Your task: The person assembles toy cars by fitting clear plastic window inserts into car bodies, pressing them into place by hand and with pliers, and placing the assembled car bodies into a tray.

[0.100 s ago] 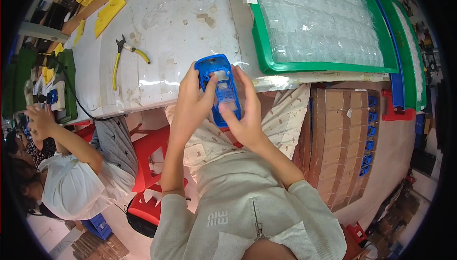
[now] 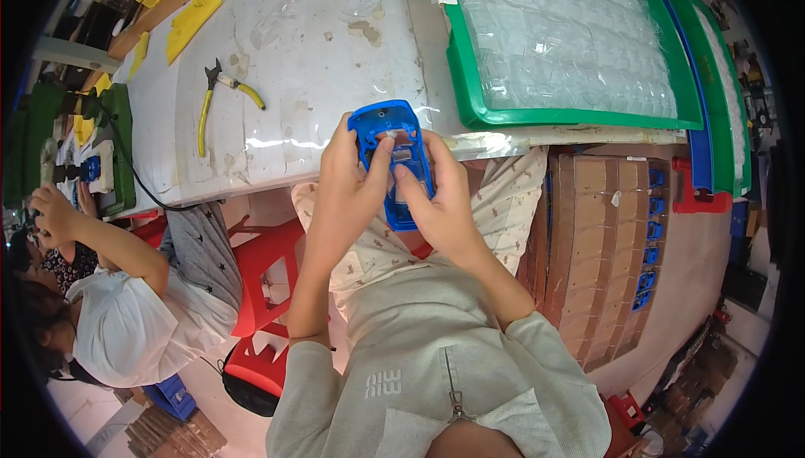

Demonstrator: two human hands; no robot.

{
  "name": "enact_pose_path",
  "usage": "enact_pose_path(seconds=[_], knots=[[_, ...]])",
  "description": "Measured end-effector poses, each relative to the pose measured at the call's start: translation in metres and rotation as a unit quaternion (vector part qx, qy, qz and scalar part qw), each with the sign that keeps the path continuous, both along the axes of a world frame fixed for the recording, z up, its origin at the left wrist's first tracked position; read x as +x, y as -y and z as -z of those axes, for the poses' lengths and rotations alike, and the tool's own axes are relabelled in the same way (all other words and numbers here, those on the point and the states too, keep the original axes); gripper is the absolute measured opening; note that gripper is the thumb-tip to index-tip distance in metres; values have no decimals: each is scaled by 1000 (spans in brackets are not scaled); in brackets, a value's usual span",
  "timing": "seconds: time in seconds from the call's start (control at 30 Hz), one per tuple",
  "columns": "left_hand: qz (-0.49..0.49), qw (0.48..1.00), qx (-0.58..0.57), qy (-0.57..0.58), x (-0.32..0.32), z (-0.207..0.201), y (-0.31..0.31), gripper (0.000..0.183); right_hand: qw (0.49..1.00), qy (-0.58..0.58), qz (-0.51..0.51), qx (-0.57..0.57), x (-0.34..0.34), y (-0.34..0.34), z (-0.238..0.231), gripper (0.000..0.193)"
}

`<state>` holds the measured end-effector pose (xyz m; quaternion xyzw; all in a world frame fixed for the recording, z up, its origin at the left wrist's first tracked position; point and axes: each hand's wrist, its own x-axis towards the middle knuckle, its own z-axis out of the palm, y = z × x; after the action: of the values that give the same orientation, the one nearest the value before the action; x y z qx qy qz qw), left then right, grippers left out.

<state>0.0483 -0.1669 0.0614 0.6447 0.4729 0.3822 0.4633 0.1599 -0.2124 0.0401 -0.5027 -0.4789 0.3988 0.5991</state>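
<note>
A blue plastic housing (image 2: 383, 115), hollow side up, is held above my lap at the table's front edge. My left hand (image 2: 355, 179) grips its left side, thumb pressed inside near the upper opening. Around the right side wrap the fingers of my right hand (image 2: 442, 198), its thumb pushing on the middle of the inside. Clear or pale parts sit within the housing, partly covered by both thumbs. Yellow-handled cutting pliers (image 2: 220, 101) lie with their handles spread on the table to the left.
A green tray (image 2: 464, 80) of clear plastic pieces stands at the right of the white table (image 2: 310, 64). Yellow cloths (image 2: 194, 22) lie far left. A co-worker (image 2: 142, 307) sits at left beside a green machine (image 2: 119, 148). Divided cardboard boxes (image 2: 595, 248) with blue parts are at right.
The housing has shifted slightly right and down with both hands. My right thumb has moved up along its inside. The co-worker's hand has moved a little left.
</note>
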Motion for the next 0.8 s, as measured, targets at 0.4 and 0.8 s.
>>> enact_pose_path(seconds=[0.4,0.8], knots=[[-20,1000,-10,11,12,-10,13,12,996,73,25,-33,9,-3,-28,14],[-9,998,39,-46,18,-20,20,26,997,56,49,-26,11,-1,-26,12]])
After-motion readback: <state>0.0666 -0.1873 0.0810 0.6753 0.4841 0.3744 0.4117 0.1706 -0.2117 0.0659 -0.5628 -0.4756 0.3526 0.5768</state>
